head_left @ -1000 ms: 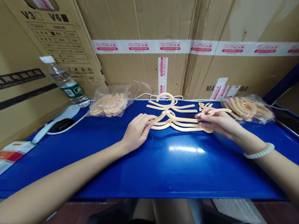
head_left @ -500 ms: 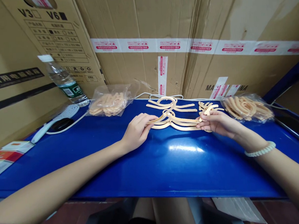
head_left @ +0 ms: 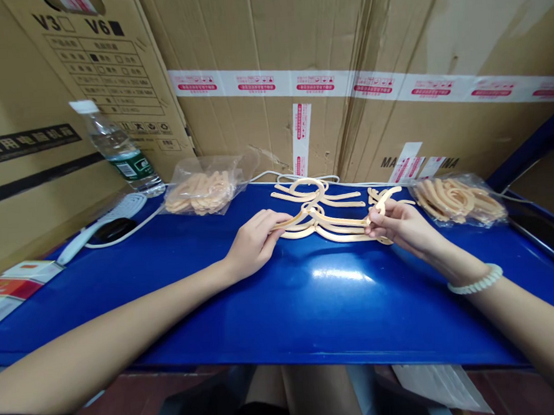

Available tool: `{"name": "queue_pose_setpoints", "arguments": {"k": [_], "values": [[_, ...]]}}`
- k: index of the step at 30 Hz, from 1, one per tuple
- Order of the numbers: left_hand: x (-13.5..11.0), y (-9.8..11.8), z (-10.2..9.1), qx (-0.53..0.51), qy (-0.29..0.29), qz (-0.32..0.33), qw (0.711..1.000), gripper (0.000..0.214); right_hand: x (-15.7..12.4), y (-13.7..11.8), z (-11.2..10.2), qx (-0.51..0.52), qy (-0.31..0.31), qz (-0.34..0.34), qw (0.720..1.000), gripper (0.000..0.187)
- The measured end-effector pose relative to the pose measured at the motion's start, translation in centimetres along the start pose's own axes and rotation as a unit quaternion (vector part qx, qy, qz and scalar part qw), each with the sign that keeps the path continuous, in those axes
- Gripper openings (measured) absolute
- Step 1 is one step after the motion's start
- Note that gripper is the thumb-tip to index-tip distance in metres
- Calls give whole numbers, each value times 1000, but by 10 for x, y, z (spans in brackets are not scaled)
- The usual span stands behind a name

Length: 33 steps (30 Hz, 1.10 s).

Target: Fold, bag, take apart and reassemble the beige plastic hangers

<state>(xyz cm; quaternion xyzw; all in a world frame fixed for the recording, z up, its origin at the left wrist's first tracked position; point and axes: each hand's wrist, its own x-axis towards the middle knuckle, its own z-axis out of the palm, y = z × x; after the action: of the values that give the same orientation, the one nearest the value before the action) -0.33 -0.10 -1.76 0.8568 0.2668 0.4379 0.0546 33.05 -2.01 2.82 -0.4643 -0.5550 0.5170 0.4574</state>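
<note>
My left hand [head_left: 255, 243] is closed around the left arm of a cream plastic folding hanger [head_left: 336, 219], raised a little above the blue table. My right hand [head_left: 404, 226] pinches a small curved cream piece [head_left: 389, 195] at the hanger's right end; fingers hide where the two meet. Beneath and behind it lie more hanger parts [head_left: 344, 196], with hooks and slim arms. Several small loose pieces [head_left: 374, 195] sit just behind my right hand.
Bags of cream parts stand left [head_left: 205, 190] and right [head_left: 459, 199]. A water bottle [head_left: 128, 157], a hairbrush [head_left: 113, 214] and a red-white box [head_left: 19, 289] are at left. A white cable [head_left: 364, 184] runs along the back, before cardboard boxes [head_left: 247, 34]. A dark flat device [head_left: 546, 238] lies right.
The small curved piece in my right hand has tilted more upright against the hanger's right end. My right wrist has shifted slightly left. The left hand stays still.
</note>
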Motion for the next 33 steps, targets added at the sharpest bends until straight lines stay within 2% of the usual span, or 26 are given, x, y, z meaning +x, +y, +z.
{"name": "queue_pose_setpoints", "arguments": {"k": [11, 15, 18, 22, 24, 27, 30, 33], "values": [[1, 4, -1, -12, -8, -21, 1000, 25, -6, -3, 11, -64, 62, -94, 992, 45], [2, 5, -2, -7, -9, -30, 999, 25, -6, -4, 10, -61, 67, -118, 989, 39], [6, 0, -8, 15, -9, -25, 1000, 19, -6, -12, 4, -30, 71, -126, 989, 35], [13, -11, -24, 35, -14, 8, 999, 11, -5, -29, -18, 22, 86, -127, 988, 23], [16, -17, -32, 38, -28, 28, 998, 11, -5, -38, -32, -12, 60, -103, 993, 24], [19, -23, -41, 50, -74, 44, 995, 14, -6, -47, -51, -130, 8, -59, 990, 31], [20, -25, -45, 53, -152, 56, 985, 16, -6, -54, -65, -250, -50, -20, 967, 37], [19, -25, -45, 59, -208, 70, 974, 16, -6, -57, -73, -333, -138, 25, 933, 41]]}}
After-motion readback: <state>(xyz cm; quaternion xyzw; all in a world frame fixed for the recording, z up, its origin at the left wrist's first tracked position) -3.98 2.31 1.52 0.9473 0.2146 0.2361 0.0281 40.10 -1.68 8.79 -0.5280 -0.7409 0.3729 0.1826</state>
